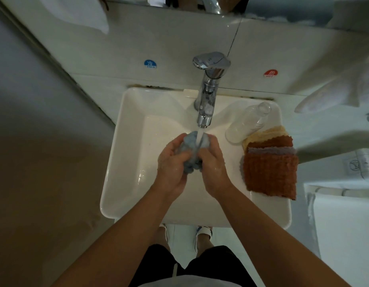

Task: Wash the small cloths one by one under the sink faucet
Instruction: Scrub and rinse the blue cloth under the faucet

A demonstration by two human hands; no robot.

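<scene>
Both hands close around one bunched blue cloth [191, 154] over the middle of the basin. The left hand [172, 162] curls its fingers and thumb round the cloth's left side, and the right hand [213, 164] wraps the right side in the same way, so each grip is tight on wet fabric with nothing else held. The stream of water [200, 136] from the chrome faucet [208, 88] lands on the top of the wad, between the two hands.

Just to the right, a stack of waffle-weave cloths [270, 168] waits on the sink rim [268, 212], a rust-brown one on top with a grey and a pale yellow edge showing beneath. Its near end hangs partly over the rim. A clear empty bottle [248, 126] lies on its side just behind the stack, touching or nearly touching it.

The likeliest trouble seems to be splash: water striking a tight ball of cloth could bounce off onto the rim and soak the waiting stack. A wide swing of the right elbow or wrist might also nudge the overhanging stack off the rim, or set the bottle rolling into the white sink [125, 162]. Scrubbing the cloth while it is balled up may also leave its inner folds unrinsed.
</scene>
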